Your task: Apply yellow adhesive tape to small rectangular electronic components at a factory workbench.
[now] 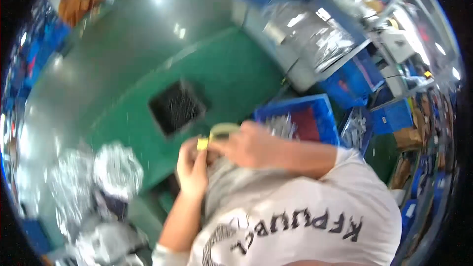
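Two hands in view: left hand (191, 171) and right hand (251, 147) meet fingertip to fingertip, nearer the person than the black square open tray (176, 110) and a little to its right.
Left hand: thumb and forefinger pinching a small bright yellow square piece (202, 144).
Yellow piece: at the left fingertips, just beyond the tray's near right corner, toward the person.
Right hand: fingers bent inward, tips beside the yellow piece; a pale yellow ring-shaped roll (224, 128) touches it. Blur; cannot tell whether the fingers grip the roll.
Roll: right of the tray, on the person's side.
Tray: set at a slant on a smooth green surface (231, 66).
Blue rectangular plastic bin (329, 118): right of the tray; small pale grey pieces (281, 125) and a dull red flat patch inside.
Large grey-blue bin (268, 39): beyond the tray, to its right; shiny clear plastic wrapping (332, 44) inside.
Crumpled clear plastic bags (118, 170): left of the tray, toward the person.
Person in orange top (76, 4): far beyond the tray, to its left.
White shirt (305, 216): the wearer's own, dark print, nearer than the tray.
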Tool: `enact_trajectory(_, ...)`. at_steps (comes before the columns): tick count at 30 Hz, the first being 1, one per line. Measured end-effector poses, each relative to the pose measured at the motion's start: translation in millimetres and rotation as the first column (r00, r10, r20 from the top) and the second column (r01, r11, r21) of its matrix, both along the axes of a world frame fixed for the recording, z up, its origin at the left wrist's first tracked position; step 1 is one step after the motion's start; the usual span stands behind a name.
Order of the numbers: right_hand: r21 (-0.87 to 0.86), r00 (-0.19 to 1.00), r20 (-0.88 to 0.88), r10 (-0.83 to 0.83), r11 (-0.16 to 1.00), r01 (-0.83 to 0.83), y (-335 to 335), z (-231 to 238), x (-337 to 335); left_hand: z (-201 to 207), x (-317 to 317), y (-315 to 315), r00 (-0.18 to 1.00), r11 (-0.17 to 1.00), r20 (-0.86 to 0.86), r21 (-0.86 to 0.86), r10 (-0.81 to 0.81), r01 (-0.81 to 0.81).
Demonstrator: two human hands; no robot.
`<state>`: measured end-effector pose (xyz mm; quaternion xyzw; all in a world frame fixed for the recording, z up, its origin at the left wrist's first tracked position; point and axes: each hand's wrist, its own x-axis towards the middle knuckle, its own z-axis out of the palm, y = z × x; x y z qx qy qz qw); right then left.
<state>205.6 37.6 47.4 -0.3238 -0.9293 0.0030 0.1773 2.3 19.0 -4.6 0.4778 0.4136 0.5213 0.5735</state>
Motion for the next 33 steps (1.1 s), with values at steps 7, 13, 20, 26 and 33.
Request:
enact_trajectory(7,-0.141,0.995,-0.064,-0.081,0.987,0.071,13,5,4,4,0,12,0.993,0.983,0.095,-0.165,-0.067,0.082)
enact_trajectory(13,-0.137,0.996,-0.068,-0.055,0.990,0.045,10,1,3,2,-4,7,0.988,0.979,0.149,-0.192,-0.044,0.073)
enact_trajectory(20,-0.140,0.995,-0.084,-0.058,0.989,0.046,8,-5,8,5,-5,5,0.977,0.971,0.204,-0.214,-0.066,0.110)
enact_trajectory(26,-0.125,0.985,-0.166,-0.042,0.992,0.021,8,-3,8,5,-4,4,0.962,0.974,0.253,-0.169,-0.107,0.153)
enact_trajectory(33,-0.146,0.986,-0.160,-0.039,0.989,0.015,11,-8,11,6,-1,7,0.971,0.984,0.226,-0.138,-0.083,0.116)
